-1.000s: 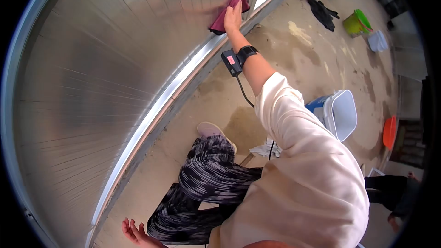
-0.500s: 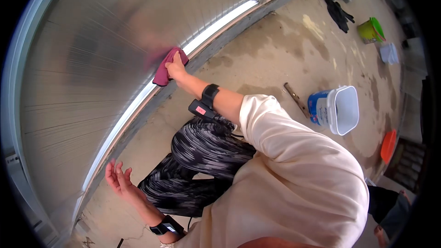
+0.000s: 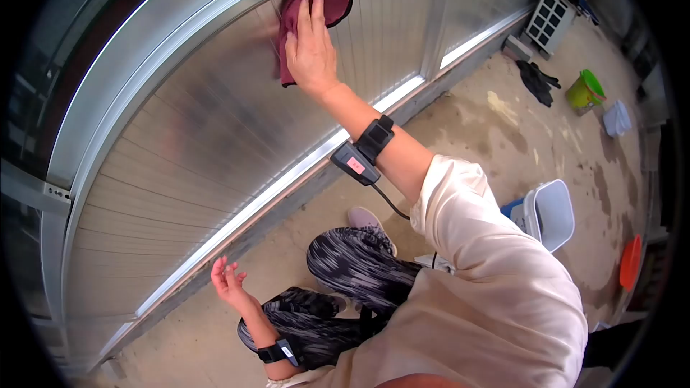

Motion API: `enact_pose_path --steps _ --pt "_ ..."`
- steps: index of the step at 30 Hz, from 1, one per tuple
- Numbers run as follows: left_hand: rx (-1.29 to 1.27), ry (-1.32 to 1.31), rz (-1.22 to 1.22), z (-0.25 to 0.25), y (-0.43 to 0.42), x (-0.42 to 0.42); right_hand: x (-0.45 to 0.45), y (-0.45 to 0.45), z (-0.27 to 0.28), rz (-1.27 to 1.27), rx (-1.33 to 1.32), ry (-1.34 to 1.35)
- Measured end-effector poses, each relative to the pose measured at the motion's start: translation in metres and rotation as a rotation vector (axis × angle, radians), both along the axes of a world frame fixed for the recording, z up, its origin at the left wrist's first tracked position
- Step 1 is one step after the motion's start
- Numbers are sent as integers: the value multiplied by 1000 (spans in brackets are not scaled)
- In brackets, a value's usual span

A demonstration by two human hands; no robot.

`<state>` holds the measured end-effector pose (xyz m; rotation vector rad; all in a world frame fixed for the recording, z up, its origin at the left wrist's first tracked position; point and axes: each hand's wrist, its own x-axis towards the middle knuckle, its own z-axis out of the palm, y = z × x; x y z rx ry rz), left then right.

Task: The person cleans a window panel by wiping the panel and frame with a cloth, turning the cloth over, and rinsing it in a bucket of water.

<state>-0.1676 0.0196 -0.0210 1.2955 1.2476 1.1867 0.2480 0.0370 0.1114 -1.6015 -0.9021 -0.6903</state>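
Note:
A maroon cloth (image 3: 334, 6) with a dark edge lies against the upper part of a ribbed, shiny panel (image 3: 215, 136). My right hand (image 3: 310, 54) presses on the cloth with its fingers stretched out over it. Lower left, my left hand (image 3: 228, 280) hangs in the air near the panel's bottom rail (image 3: 241, 233), fingers apart and slightly curled, holding nothing. Both forearms carry black straps with small boxes; a cable runs from the right one.
On the concrete floor to the right stand a white and blue bucket (image 3: 550, 215), a green bucket (image 3: 586, 91), a small white bucket (image 3: 617, 119) and an orange basin (image 3: 630, 262). Black gloves (image 3: 535, 82) lie near a grey block (image 3: 517, 48). Another person's dark-clothed leg (image 3: 611, 345) shows lower right.
My right hand and the cloth have moved from the bottom rail up to the panel's upper part. My left hand has shifted slightly right in view, and the view has turned.

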Motion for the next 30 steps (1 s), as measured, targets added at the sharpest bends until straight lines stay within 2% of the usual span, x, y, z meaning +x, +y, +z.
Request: enact_pose_path --steps 3,5,6,7,10,11,15,17,20,27,30 --pt "-48 -40 29 3 -1 1 -23 -8 -72 54 -136 168" --pt "-58 -42 11 4 -1 5 -32 -15 -142 101 -275 343" --pt "-68 -44 -2 5 -1 7 -37 -25 -161 188 -412 602" --pt "-66 -43 -6 4 -1 6 -36 -24 -190 214 -497 732" --pt "-104 -34 -20 -1 3 6 -28 -18 -187 138 -405 598" --pt "-108 -39 -22 -1 2 6 -21 -13 -169 76 -339 549" --pt "-128 -35 -23 -1 0 3 11 -12 -36 69 10 131" --pt "-138 -19 -22 -1 -4 2 25 -16 15 57 42 86" --pt "-146 -17 -25 -1 -3 5 20 -17 7 26 -39 158" --pt "-159 22 -64 2 -2 14 12 -33 -138 -22 -312 157" --pt "-148 27 -78 -3 -1 11 4 -36 -132 -1 -357 195"
